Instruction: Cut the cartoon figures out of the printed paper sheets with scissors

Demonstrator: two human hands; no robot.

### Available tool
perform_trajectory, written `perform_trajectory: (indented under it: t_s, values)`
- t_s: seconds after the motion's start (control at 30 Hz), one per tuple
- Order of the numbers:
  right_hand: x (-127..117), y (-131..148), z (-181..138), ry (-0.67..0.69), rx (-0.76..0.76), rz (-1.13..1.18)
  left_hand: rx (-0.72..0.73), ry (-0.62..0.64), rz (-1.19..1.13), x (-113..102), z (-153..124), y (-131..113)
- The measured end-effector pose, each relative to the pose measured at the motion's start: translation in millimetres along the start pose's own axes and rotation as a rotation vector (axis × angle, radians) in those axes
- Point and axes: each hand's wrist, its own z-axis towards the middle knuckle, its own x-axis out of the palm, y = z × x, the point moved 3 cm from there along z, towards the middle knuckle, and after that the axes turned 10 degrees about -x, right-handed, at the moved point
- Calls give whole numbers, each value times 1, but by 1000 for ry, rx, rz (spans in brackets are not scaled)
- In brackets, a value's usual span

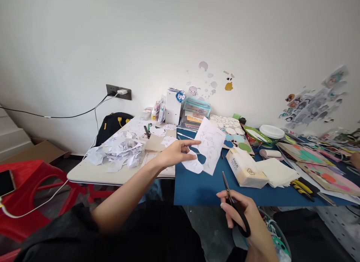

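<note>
Black clothing (152,232): sleeves and lap of the person, along the near edge of the scene.
Wall (157,36): white, across the far side, with small paper cut-outs (229,85) stuck in clusters at the middle and right.
Blue desk (194,192): middle to right, spread with craft things.
Pale desk (98,175): left of the blue desk and right up beside it.
Red stool (30,168): near left, next to the pale desk.
Paper scraps (123,151): heaped on the left part of the pale desk.
Tissue pack (244,168): on the blue desk, just left of a stack of cream tissues (277,171).
Drawn sheet (212,142): white with faint line drawings, over the left part of the blue desk, tilted, its left side cut in a curve.
Right hand (250,209): at the near edge of the blue desk, gripping the scissors.
Left hand (176,153): forefinger stretched over the drawn sheet, thumb apart from it; whether it pinches anything, I cannot tell.
Scissors (231,200): dark-handled, blades close together, tips toward the far side.
Cut piece (193,165): white, round-ended, just under the left thumb.
</note>
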Motion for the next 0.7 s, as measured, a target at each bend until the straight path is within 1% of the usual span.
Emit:
perform_trajectory:
  t_s: [0.03, 0.17, 0.23, 0.27, 0.33, 0.43, 0.5, 0.57, 0.6, 0.7]
  values:
    - [0, -4, -2, -21, 8, 16, -33, -46, -23, 2, 12, 9]
    - [7, -12, -3, -59, 40, 51, -88, -103, -15, 15, 56, 37]
    - [8, -14, -1, -105, 37, 51, -118, -132, -4, 17, 66, 43]
    - [8, -15, -1, -137, 31, 52, -131, -156, 2, 17, 66, 45]
    - [8, -18, 1, -222, 21, 64, -146, -228, 9, 16, 58, 45]
    - [17, -20, 6, -357, -53, 119, -120, -365, -15, 16, 33, 39]
    - [32, -18, 12, -362, -124, 172, -89, -420, -59, 21, 13, 35]
    - [50, -16, 18, -321, -144, 238, -71, -437, -113, 30, -5, 32]
    - [58, -15, 21, -323, -152, 271, -58, -443, -145, 34, -13, 31]
    - [72, -10, 25, -374, -172, 317, 3, -454, -295, 44, -34, 30]
